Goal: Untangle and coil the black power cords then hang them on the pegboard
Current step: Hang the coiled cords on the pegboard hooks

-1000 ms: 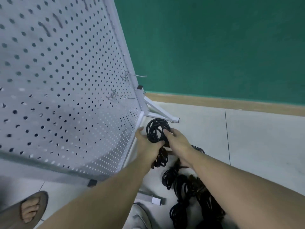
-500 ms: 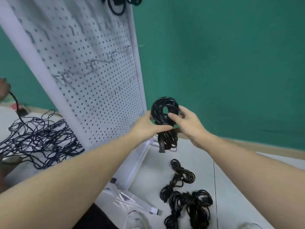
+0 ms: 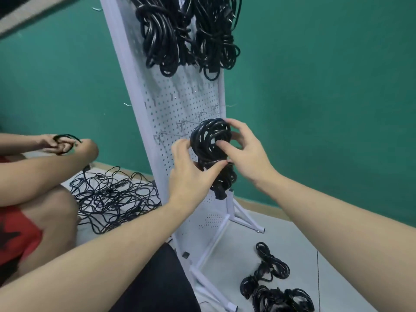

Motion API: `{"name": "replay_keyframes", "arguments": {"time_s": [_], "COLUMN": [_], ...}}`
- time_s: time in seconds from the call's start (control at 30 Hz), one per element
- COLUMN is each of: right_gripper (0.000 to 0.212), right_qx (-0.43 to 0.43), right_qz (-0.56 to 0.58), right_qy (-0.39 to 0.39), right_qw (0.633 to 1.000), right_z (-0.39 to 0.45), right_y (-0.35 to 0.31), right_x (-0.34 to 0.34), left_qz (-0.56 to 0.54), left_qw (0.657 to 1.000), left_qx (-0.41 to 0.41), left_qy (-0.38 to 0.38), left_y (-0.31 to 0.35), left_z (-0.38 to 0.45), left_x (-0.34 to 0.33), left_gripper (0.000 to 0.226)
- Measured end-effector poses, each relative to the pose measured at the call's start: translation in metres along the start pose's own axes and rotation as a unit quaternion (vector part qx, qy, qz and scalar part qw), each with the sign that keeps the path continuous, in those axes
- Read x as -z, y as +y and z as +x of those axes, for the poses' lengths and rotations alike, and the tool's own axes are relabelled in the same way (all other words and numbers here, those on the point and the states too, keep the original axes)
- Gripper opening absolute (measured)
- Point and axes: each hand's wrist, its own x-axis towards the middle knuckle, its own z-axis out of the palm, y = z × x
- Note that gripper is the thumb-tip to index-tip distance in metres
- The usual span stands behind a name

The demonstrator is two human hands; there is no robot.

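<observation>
Both hands hold 1 coiled cord up against the middle of the white pegboard, beside its wire hooks. The left hand pinches the coil's wrapped waist; the right hand curls around its upper loop. 2 hung bundles crowd the board's top edge, cut off by the frame. Left of the board, a tangled pile covers the floor beside another person's hands. More coils lie at the floor's lower right, near the stand's foot.

A coiled black cord, plug end hanging down, is held against the white pegboard.
</observation>
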Motion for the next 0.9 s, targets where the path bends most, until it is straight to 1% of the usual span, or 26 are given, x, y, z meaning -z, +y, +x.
{"name": "replay_keyframes", "arguments": {"time_s": [0.07, 0.17, 0.43, 0.57, 0.67, 0.73, 0.8, 0.9], "right_gripper": [0.047, 0.046, 0.054, 0.057, 0.066, 0.071, 0.073, 0.068], "right_qx": [0.021, 0.031, -0.019, -0.077, -0.087, -0.088, -0.088, -0.100], "right_qz": [-0.004, -0.016, -0.069, -0.077, -0.075, -0.093, -0.109, -0.134], "right_qy": [-0.015, -0.032, -0.064, -0.126, -0.166, -0.178, -0.174, -0.139], "right_qw": [1.000, 0.999, 0.995, 0.986, 0.979, 0.976, 0.975, 0.976], "right_z": [0.007, 0.020, 0.037, 0.044, 0.043, 0.037, 0.029, 0.018], "right_y": [-0.007, -0.014, 0.002, 0.013, 0.019, 0.022, 0.028, 0.047], "right_x": [-0.012, -0.029, -0.059, -0.062, -0.060, -0.053, -0.041, -0.014], "left_qz": [0.022, 0.048, 0.064, 0.067, 0.048, 0.071, 0.118, 0.153], "left_qw": [0.999, 0.996, 0.994, 0.993, 0.991, 0.986, 0.984, 0.983], "left_qx": [-0.024, -0.015, 0.046, 0.072, 0.079, 0.072, 0.049, -0.030], "left_qy": [0.044, 0.074, 0.076, 0.070, 0.101, 0.131, 0.124, 0.093], "left_y": [0.000, -0.003, -0.019, -0.025, -0.032, -0.031, -0.021, -0.011], "left_z": [0.003, 0.015, 0.030, 0.027, 0.022, 0.011, -0.006, -0.025], "left_x": [0.011, 0.023, 0.029, 0.024, 0.018, 0.009, -0.006, -0.029], "left_gripper": [0.081, 0.081, 0.076, 0.072, 0.071, 0.083, 0.095, 0.094]}}
